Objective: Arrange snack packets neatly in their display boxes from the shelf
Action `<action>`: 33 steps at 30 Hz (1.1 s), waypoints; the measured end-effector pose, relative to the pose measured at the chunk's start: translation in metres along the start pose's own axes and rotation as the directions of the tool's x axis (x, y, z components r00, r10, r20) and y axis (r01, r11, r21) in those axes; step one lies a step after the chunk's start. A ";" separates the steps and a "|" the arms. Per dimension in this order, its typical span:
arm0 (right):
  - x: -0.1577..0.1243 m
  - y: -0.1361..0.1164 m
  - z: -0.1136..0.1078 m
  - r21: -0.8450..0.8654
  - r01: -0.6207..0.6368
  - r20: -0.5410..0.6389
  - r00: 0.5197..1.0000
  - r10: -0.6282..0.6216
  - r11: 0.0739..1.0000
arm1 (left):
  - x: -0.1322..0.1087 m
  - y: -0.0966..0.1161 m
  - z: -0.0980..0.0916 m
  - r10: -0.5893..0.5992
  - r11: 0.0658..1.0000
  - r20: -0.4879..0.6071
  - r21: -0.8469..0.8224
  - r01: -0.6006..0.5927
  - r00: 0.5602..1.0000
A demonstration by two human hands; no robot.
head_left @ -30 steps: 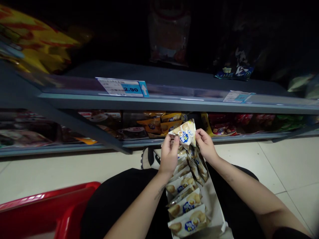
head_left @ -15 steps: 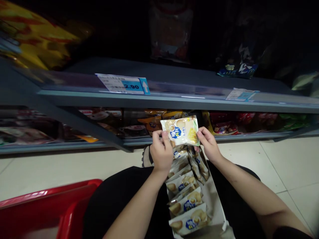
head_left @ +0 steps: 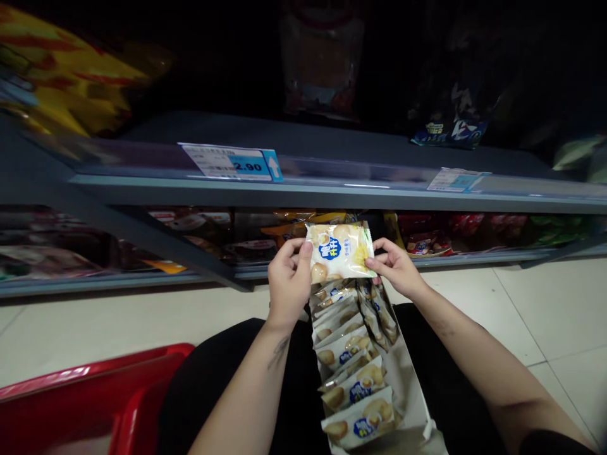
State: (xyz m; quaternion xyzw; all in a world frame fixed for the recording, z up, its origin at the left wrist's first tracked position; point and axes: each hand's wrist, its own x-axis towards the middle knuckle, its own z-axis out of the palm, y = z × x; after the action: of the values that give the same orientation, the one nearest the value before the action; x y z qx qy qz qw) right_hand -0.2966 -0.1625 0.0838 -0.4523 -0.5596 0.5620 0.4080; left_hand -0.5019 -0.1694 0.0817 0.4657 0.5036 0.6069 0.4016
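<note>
Both hands hold one small snack packet (head_left: 340,251), white and yellow with a blue logo and pictures of round biscuits. My left hand (head_left: 290,278) pinches its left edge, thumb on the front. At the lower right corner, my right hand (head_left: 396,268) grips it between thumb and fingers. Just below the packet, between my legs, is a long open carton (head_left: 411,385). Inside it several matching packets (head_left: 359,420) stand in a row on the left, with a few more turned sideways at the far right end.
A grey shelf (head_left: 332,193) with price tags (head_left: 232,162) crosses in front of me. Under it, the bottom shelf carries orange bags (head_left: 284,230) and red packets (head_left: 429,242). A red basket (head_left: 137,373) stands on the tiled floor at my left.
The packet has turned a little and sits slightly further left, facing me more squarely. My left hand has shifted left, and my right thumb has come onto the packet's front.
</note>
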 end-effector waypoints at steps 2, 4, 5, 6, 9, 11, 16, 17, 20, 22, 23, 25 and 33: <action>0.002 0.005 -0.002 0.028 0.012 -0.098 0.995 -0.009 1.000 | -0.001 -0.001 -0.001 0.025 0.999 0.073 -0.026 -0.023 0.997; 0.004 0.008 -0.004 0.029 0.061 -0.186 0.981 -0.055 0.998 | -0.003 -0.002 -0.002 0.060 0.998 0.133 0.024 -0.064 0.989; 0.005 0.008 -0.005 0.011 0.085 -0.197 0.977 -0.081 0.996 | -0.003 -0.003 -0.002 0.084 0.992 0.149 0.083 -0.097 0.985; 0.006 0.008 -0.005 -0.019 0.103 -0.191 0.976 -0.104 0.995 | -0.004 -0.004 -0.002 0.112 0.978 0.154 0.159 -0.137 0.982; 0.006 0.006 -0.006 -0.104 0.122 -0.159 0.978 -0.138 0.987 | -0.007 -0.006 -0.001 0.182 0.915 0.113 0.346 -0.210 0.977; 0.005 0.003 -0.004 -0.125 0.131 -0.162 0.975 -0.150 0.984 | -0.008 -0.007 0.001 0.169 0.925 0.053 0.337 -0.177 0.984; -0.009 -0.007 0.002 -0.185 0.235 -0.252 0.927 -0.277 0.954 | -0.002 -0.005 0.000 0.043 0.989 0.153 0.133 -0.063 0.987; -0.014 -0.011 0.001 -0.227 0.277 -0.255 0.908 -0.332 0.934 | 0.000 -0.004 -0.002 0.041 0.994 0.225 0.090 -0.063 0.973; -0.028 -0.031 -0.006 -0.306 0.399 -0.138 0.880 -0.455 0.864 | 0.004 0.005 -0.013 0.066 0.998 0.398 -0.044 -0.052 0.915; -0.032 -0.044 -0.013 -0.245 0.411 -0.051 0.899 -0.435 0.878 | 0.003 0.016 -0.021 0.117 0.992 0.483 -0.096 -0.080 0.868; -0.032 -0.048 -0.017 -0.210 0.378 -0.035 0.919 -0.394 0.901 | 0.002 0.022 -0.024 0.153 0.988 0.542 -0.107 -0.113 0.826; -0.027 -0.049 -0.024 -0.191 0.255 -0.052 0.962 -0.269 0.948 | -0.003 0.038 -0.029 0.222 0.974 0.699 -0.122 -0.193 0.680; -0.006 -0.009 -0.029 -0.824 -0.097 0.016 0.981 0.194 0.558 | -0.037 0.068 -0.009 0.071 0.911 0.989 -0.011 -0.413 0.130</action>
State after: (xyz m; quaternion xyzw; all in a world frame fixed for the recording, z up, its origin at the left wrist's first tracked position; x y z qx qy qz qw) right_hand -0.2676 -0.1602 0.0941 -0.6042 -0.7371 0.2935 0.0745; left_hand -0.5028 -0.2182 0.1423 0.8683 0.1207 0.1497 0.4572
